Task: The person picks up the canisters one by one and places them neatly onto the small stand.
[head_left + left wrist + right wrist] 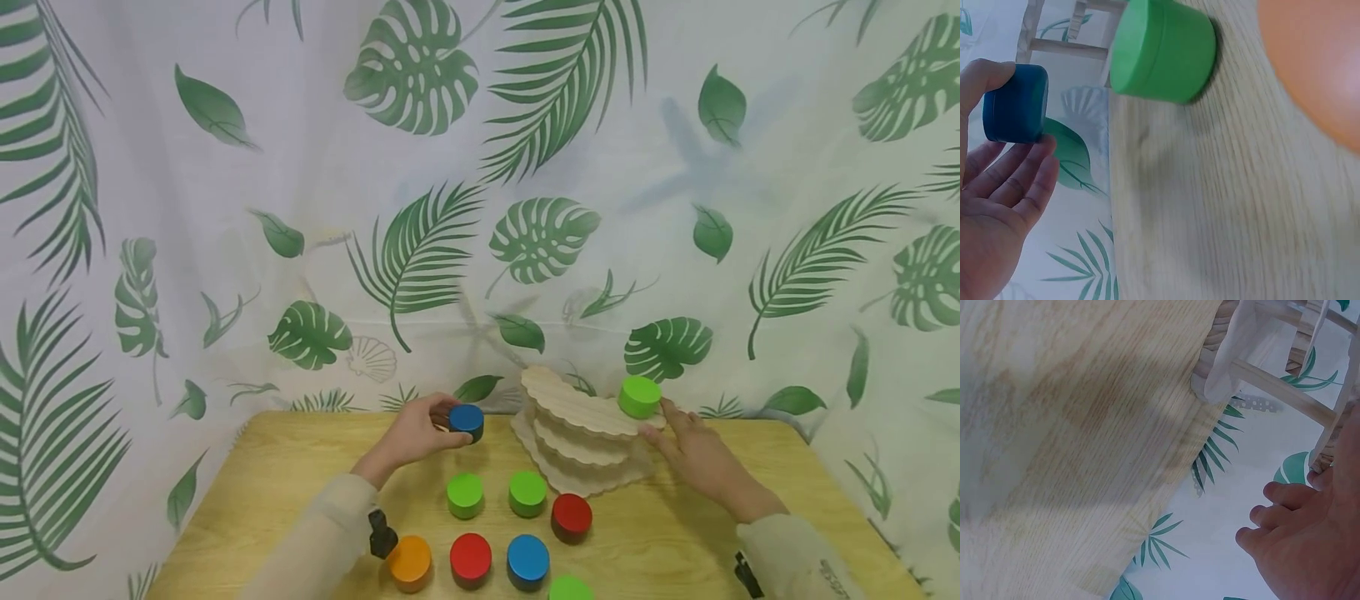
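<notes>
Left hand [412, 435]: thumb and fingers pinched blue cylinder [466, 422] above surface [270, 467], left of stand [581, 443] | Right hand [701, 460]: gripped stand's right end, fingers bent | Green cylinder [640, 397]: sat on top tier [573, 406]

Left hand [994, 212] has got a chunky blue cylinder [1016, 103] pinched between thumb and fingers [1032, 187], held up clear of the worktop [1210, 206]. Over to the right there's a green cylinder [1169, 50] sitting on the wood grain, with bits of a pale wooden stand [1066, 48] poking out by it. Big orange thing [1322, 56] cut off top right, kinda blurry. Leaf-print cloth [1054, 234] fills the background.
</notes>
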